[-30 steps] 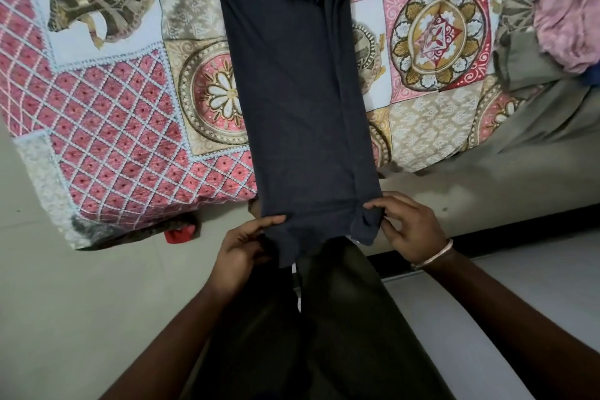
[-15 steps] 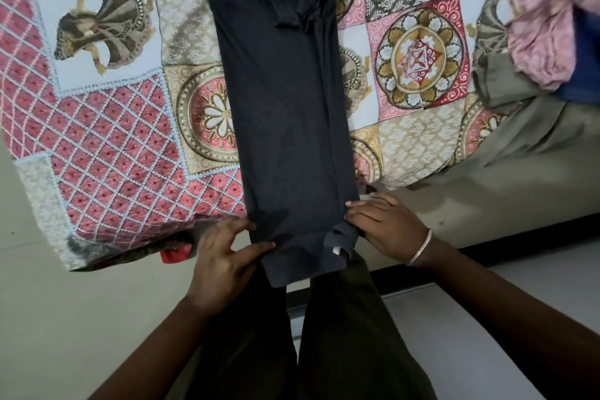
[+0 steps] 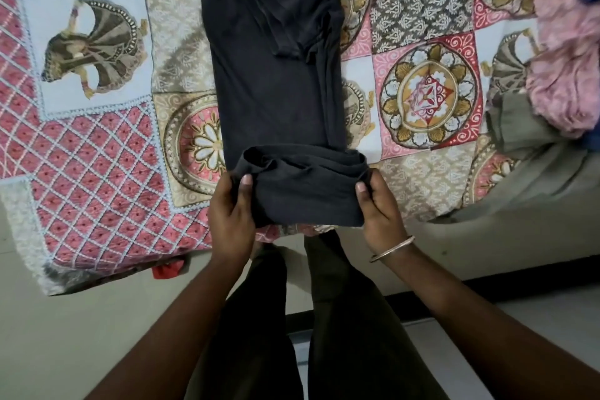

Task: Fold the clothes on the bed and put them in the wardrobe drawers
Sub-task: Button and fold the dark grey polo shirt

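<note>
The dark shirt [image 3: 276, 81], mid-frame on the bed [image 3: 97, 172], looks light and limp, so the left hand [image 3: 230, 217] and right hand [image 3: 380, 208] sensibly pinch both hem corners.

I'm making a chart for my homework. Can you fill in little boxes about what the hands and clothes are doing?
garment: dark grey T-shirt, lying lengthwise on the patchwork bedspread
fold: near end turned up
left hand: grips the near-left corner
right hand: grips the near-right corner
waiting: pink cloth, olive garment, far right
</note>
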Action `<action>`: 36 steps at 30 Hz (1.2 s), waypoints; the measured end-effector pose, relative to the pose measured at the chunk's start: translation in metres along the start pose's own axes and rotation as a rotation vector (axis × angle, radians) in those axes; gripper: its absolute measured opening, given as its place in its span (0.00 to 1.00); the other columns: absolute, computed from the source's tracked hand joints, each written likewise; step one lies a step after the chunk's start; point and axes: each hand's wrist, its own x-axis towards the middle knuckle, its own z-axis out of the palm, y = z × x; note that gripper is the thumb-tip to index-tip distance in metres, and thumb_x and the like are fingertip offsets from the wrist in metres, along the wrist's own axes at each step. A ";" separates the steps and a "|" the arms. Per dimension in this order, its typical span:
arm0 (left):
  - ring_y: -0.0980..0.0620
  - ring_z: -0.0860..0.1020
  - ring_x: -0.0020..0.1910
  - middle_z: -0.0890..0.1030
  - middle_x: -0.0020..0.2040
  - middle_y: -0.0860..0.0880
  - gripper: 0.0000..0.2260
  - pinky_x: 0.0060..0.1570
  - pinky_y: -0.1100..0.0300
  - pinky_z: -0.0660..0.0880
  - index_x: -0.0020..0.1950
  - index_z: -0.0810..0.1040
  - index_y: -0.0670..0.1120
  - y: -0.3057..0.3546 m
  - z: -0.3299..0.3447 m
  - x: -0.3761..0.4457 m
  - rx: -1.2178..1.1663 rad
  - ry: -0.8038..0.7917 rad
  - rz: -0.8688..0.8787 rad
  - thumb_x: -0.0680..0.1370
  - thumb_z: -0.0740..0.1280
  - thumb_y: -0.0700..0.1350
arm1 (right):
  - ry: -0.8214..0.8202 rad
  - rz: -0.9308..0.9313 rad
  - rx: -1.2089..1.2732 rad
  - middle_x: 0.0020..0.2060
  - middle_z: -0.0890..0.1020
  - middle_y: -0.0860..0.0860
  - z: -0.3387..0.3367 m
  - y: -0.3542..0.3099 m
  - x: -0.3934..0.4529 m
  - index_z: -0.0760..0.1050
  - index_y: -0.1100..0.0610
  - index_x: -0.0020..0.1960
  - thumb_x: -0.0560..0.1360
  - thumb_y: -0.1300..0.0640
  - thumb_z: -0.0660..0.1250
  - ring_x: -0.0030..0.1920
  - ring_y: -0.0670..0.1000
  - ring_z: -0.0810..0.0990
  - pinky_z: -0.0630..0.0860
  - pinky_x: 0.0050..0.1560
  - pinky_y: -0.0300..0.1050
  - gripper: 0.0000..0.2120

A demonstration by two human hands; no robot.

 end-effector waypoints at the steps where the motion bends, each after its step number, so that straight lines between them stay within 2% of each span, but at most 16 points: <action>1: 0.56 0.78 0.48 0.80 0.45 0.56 0.08 0.48 0.57 0.76 0.49 0.75 0.49 0.001 0.002 0.007 0.021 0.027 0.001 0.84 0.60 0.50 | 0.017 0.015 0.006 0.51 0.79 0.59 0.004 -0.002 0.005 0.72 0.60 0.58 0.81 0.47 0.55 0.52 0.54 0.78 0.74 0.55 0.59 0.18; 3: 0.59 0.75 0.43 0.77 0.41 0.58 0.10 0.43 0.59 0.72 0.47 0.73 0.48 -0.002 0.005 0.021 0.064 0.097 -0.017 0.84 0.59 0.52 | 0.064 0.018 -0.065 0.46 0.79 0.60 0.008 -0.005 0.018 0.71 0.60 0.55 0.81 0.45 0.54 0.46 0.59 0.78 0.75 0.49 0.63 0.18; 6: 0.59 0.74 0.40 0.78 0.41 0.53 0.13 0.40 0.57 0.70 0.47 0.72 0.46 -0.010 0.007 0.032 0.129 0.227 -0.088 0.84 0.58 0.54 | 0.095 -0.054 -0.246 0.44 0.81 0.57 0.010 -0.008 0.036 0.69 0.58 0.61 0.81 0.47 0.53 0.42 0.59 0.80 0.76 0.41 0.57 0.17; 8: 0.59 0.73 0.38 0.77 0.40 0.53 0.13 0.39 0.58 0.67 0.48 0.72 0.45 -0.013 0.010 0.031 0.173 0.304 -0.121 0.84 0.57 0.53 | 0.099 -0.077 -0.328 0.45 0.83 0.56 0.012 -0.009 0.043 0.67 0.56 0.65 0.81 0.49 0.53 0.42 0.60 0.81 0.76 0.39 0.56 0.17; 11: 0.53 0.76 0.42 0.79 0.43 0.50 0.14 0.39 0.60 0.65 0.51 0.74 0.45 -0.014 0.014 0.030 0.247 0.371 -0.151 0.84 0.58 0.55 | 0.197 -0.045 -0.375 0.46 0.84 0.57 0.015 -0.007 0.047 0.66 0.55 0.66 0.82 0.51 0.56 0.42 0.63 0.82 0.77 0.38 0.57 0.14; 14: 0.47 0.77 0.46 0.81 0.48 0.45 0.15 0.41 0.58 0.65 0.54 0.74 0.43 -0.015 0.017 0.034 0.353 0.420 -0.176 0.83 0.60 0.55 | 0.276 -0.024 -0.415 0.50 0.83 0.55 0.018 -0.008 0.046 0.67 0.54 0.67 0.82 0.48 0.60 0.47 0.59 0.82 0.77 0.41 0.50 0.16; 16: 0.44 0.77 0.50 0.79 0.52 0.43 0.16 0.46 0.55 0.70 0.56 0.73 0.43 -0.018 0.019 0.032 0.390 0.426 -0.165 0.82 0.61 0.55 | 0.321 0.011 -0.440 0.55 0.80 0.55 0.021 -0.011 0.042 0.69 0.57 0.64 0.80 0.44 0.62 0.53 0.55 0.79 0.75 0.45 0.46 0.20; 19: 0.45 0.74 0.55 0.74 0.57 0.45 0.21 0.56 0.51 0.71 0.59 0.72 0.43 -0.021 0.017 0.016 0.367 0.389 -0.239 0.80 0.62 0.60 | 0.337 0.113 -0.615 0.50 0.77 0.57 0.025 -0.014 0.030 0.74 0.61 0.55 0.79 0.40 0.59 0.50 0.59 0.76 0.73 0.43 0.50 0.23; 23: 0.43 0.72 0.57 0.74 0.56 0.43 0.19 0.59 0.53 0.68 0.58 0.77 0.41 -0.021 0.006 0.008 0.469 0.288 -0.315 0.79 0.67 0.57 | 0.237 0.231 -0.612 0.50 0.76 0.59 0.023 -0.015 0.024 0.75 0.63 0.53 0.80 0.44 0.61 0.50 0.61 0.76 0.71 0.47 0.51 0.21; 25: 0.40 0.73 0.58 0.75 0.56 0.40 0.20 0.62 0.49 0.70 0.57 0.80 0.40 -0.016 0.000 0.015 0.527 0.236 -0.391 0.78 0.67 0.56 | 0.198 0.297 -0.544 0.50 0.77 0.60 0.019 -0.019 0.030 0.75 0.64 0.51 0.80 0.46 0.62 0.51 0.62 0.76 0.68 0.46 0.49 0.20; 27: 0.39 0.77 0.54 0.79 0.52 0.40 0.20 0.55 0.48 0.73 0.54 0.81 0.40 -0.006 -0.005 0.022 0.537 0.155 -0.419 0.79 0.64 0.57 | 0.157 0.342 -0.416 0.47 0.79 0.60 0.014 -0.026 0.036 0.74 0.63 0.50 0.80 0.47 0.63 0.49 0.62 0.77 0.67 0.44 0.49 0.17; 29: 0.40 0.79 0.49 0.80 0.46 0.43 0.16 0.45 0.51 0.72 0.51 0.76 0.40 0.012 -0.007 0.021 0.497 0.112 -0.435 0.81 0.64 0.54 | 0.130 0.353 -0.282 0.42 0.79 0.57 0.007 -0.034 0.035 0.72 0.61 0.49 0.79 0.50 0.66 0.46 0.60 0.78 0.69 0.42 0.50 0.14; 31: 0.41 0.81 0.45 0.80 0.45 0.44 0.10 0.44 0.49 0.77 0.53 0.71 0.45 0.027 -0.012 0.021 0.443 0.127 -0.440 0.80 0.67 0.50 | 0.126 0.342 -0.164 0.40 0.79 0.54 -0.004 -0.039 0.035 0.67 0.54 0.49 0.76 0.53 0.70 0.42 0.58 0.79 0.72 0.42 0.50 0.12; 33: 0.43 0.81 0.38 0.81 0.44 0.43 0.12 0.38 0.47 0.81 0.53 0.68 0.53 0.044 -0.019 0.028 0.301 0.152 -0.505 0.77 0.70 0.45 | 0.072 0.292 -0.074 0.40 0.81 0.53 -0.015 -0.046 0.044 0.67 0.46 0.48 0.74 0.53 0.71 0.41 0.55 0.80 0.74 0.42 0.50 0.13; 36: 0.52 0.74 0.25 0.79 0.37 0.45 0.09 0.22 0.64 0.72 0.49 0.73 0.51 0.078 -0.024 0.050 -0.160 0.082 -0.685 0.78 0.65 0.36 | -0.051 0.244 0.168 0.39 0.82 0.43 -0.033 -0.064 0.067 0.78 0.49 0.40 0.69 0.58 0.70 0.43 0.48 0.79 0.74 0.44 0.43 0.05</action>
